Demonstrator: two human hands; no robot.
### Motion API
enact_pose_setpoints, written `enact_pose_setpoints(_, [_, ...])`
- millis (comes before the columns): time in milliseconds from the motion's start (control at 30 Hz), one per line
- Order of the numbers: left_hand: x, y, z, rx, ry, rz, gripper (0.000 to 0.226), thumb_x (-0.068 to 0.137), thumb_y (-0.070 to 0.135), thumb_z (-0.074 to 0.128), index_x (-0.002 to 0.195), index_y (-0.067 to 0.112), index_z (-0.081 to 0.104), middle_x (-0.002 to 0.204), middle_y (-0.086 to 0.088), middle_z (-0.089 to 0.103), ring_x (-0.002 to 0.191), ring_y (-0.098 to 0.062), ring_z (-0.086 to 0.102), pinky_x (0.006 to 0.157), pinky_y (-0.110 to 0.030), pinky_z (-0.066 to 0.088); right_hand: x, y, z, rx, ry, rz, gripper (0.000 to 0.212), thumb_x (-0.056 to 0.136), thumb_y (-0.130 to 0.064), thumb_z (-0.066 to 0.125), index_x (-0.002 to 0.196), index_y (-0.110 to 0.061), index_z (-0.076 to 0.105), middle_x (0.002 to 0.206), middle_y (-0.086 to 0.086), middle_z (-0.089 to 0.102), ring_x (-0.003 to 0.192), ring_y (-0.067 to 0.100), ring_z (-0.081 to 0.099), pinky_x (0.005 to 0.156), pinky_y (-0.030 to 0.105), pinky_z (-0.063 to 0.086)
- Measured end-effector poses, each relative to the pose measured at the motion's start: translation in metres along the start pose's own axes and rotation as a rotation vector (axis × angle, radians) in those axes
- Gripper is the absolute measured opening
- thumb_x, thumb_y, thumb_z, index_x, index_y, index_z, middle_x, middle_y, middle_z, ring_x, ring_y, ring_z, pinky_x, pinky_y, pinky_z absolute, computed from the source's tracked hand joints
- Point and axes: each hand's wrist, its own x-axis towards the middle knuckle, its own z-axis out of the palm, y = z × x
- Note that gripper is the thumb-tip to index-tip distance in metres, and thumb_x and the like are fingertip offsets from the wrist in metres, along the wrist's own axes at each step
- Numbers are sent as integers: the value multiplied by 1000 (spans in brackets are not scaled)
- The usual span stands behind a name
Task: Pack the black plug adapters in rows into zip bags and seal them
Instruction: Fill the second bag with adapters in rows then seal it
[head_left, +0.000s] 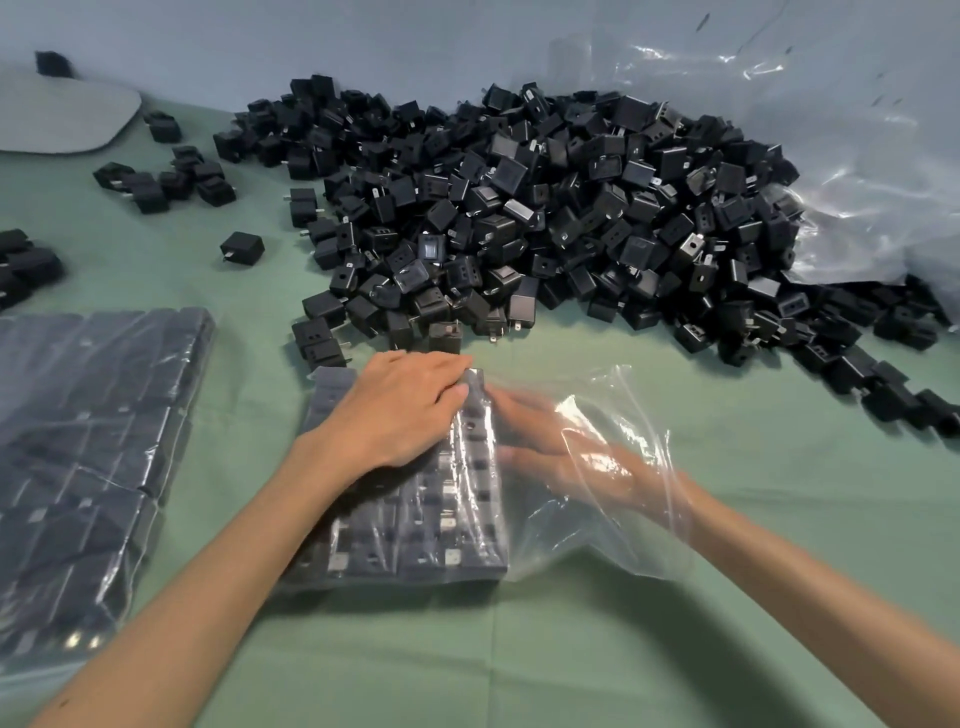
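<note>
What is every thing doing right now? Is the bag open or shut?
zip bag: open on its right side, partly filled with adapter rows.
left hand: pressing flat on the adapter rows.
right hand: inside the bag, blurred.
packed bags: full, lying flat at left.
loose adapters: heaped, unpacked.

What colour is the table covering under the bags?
The table covering is pale green, head view.

The light was soft and even, and dim shadows lay low on the green cloth (571, 649). Bright white shine sat on the big clear plastic sheet (857, 197) and on the zip bag (613, 415). The right hand (561, 452) looked blurry, and the picture bent at its edges.
</note>
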Motion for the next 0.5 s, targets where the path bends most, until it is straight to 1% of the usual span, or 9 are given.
enact_pose_setpoints(100, [-9, 5, 12, 216, -114, 53, 73, 86, 56, -10, 150, 21, -10, 162, 6, -8, 147, -8, -10, 121, -43, -5, -5, -3, -3, -266, -68, 30, 69, 99, -61, 26, 154, -25, 6, 160, -15, 8, 145, 1, 7, 118, 17, 5])
enact_pose_setpoints(167, [-11, 10, 15, 254, -107, 54, 68, 83, 55, -16, 142, 20, -23, 159, 2, -21, 144, -9, -24, 120, -43, -10, -14, -9, -3, -393, -98, 206, 82, 89, -75, 21, 152, -24, 9, 160, -8, 5, 139, -10, -11, 115, 19, -9])
enact_pose_setpoints(233, [-14, 14, 14, 271, -90, 72, 71, 81, 59, -23, 140, 19, -26, 157, 1, -28, 141, -10, -30, 119, -43, -11, -20, -19, -6, -288, -133, 251, 71, 91, -63, 35, 148, -28, 13, 155, -13, 5, 132, -22, -14, 115, 16, -7])
enact_pose_setpoints(300, [-20, 19, 16, 250, -90, 95, 80, 79, 67, -26, 143, 19, -26, 154, 2, -33, 140, -10, -33, 119, -41, -13, -29, -27, -25, -154, -193, 239, 52, 100, -36, 45, 147, -20, 29, 156, -7, 18, 140, -11, 12, 117, 17, 13])
enact_pose_setpoints(333, [-24, 21, 18, 243, -102, 98, 82, 80, 69, -23, 144, 18, -26, 153, 2, -34, 139, -9, -34, 119, -39, -13, -37, -24, -42, -82, -197, 308, 39, 100, -21, 49, 138, -17, 48, 149, -3, 39, 136, -4, 33, 111, 16, 29])
enact_pose_setpoints(367, [-26, 22, 20, 244, -109, 100, 82, 81, 69, -19, 145, 17, -26, 153, 1, -34, 139, -9, -35, 119, -38, -14, -46, -23, -64, 27, -142, 437, 30, 97, -6, 51, 118, -20, 68, 131, -5, 61, 120, -2, 53, 97, 11, 41])
enact_pose_setpoints(400, [-27, 23, 22, 250, -103, 101, 82, 83, 69, -16, 145, 17, -27, 153, 1, -35, 139, -9, -35, 119, -37, -14, -56, -19, -88, 88, -36, 552, 41, 94, 3, 53, 93, -30, 78, 106, -11, 72, 100, 0, 65, 81, 8, 47])
enact_pose_setpoints(433, [-27, 24, 22, 256, -94, 102, 81, 84, 68, -14, 145, 17, -27, 153, 0, -35, 139, -10, -36, 119, -37, -13, -62, -15, -110, 115, 59, 644, 48, 92, 6, 53, 78, -32, 78, 91, -10, 75, 86, 6, 69, 69, 12, 51])
enact_pose_setpoints(500, [-27, 24, 23, 262, -92, 105, 79, 85, 67, -12, 144, 17, -27, 153, 0, -34, 139, -11, -36, 119, -38, -12, -59, 1, -141, -12, 339, 755, 39, 90, 2, 55, 75, -29, 74, 85, -1, 75, 75, 16, 67, 57, 22, 49])
